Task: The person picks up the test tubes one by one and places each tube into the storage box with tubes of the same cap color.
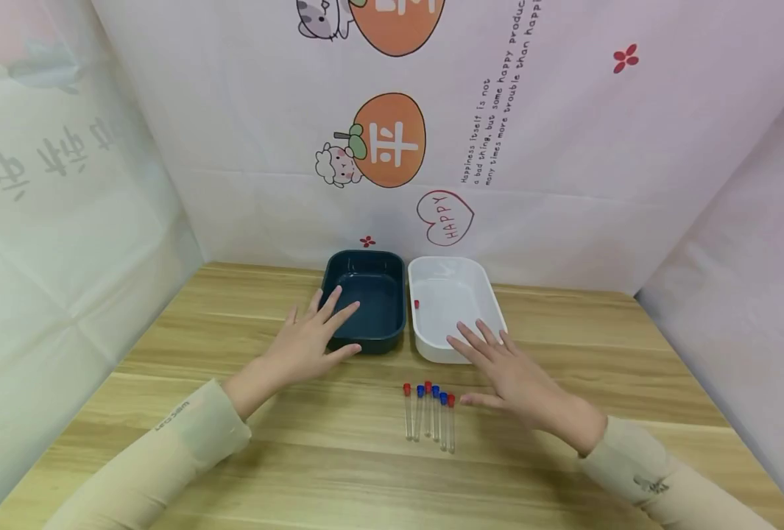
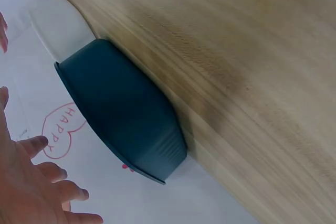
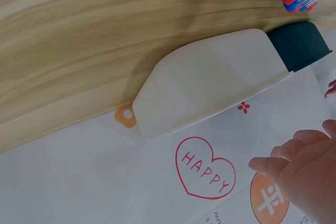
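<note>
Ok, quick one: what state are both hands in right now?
Left hand: open, holding nothing, near the dark tray.
Right hand: open, holding nothing, near the white tray.

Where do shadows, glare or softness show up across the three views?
Head: soft shadows on the table near the left sleeve, faint sheen inside the dark bin; left wrist: broad, soft-edged shadow on the table beside the dark bin, wood grain looks soft; right wrist: the rim of the white bin nearly blends into the pale backdrop.
</note>
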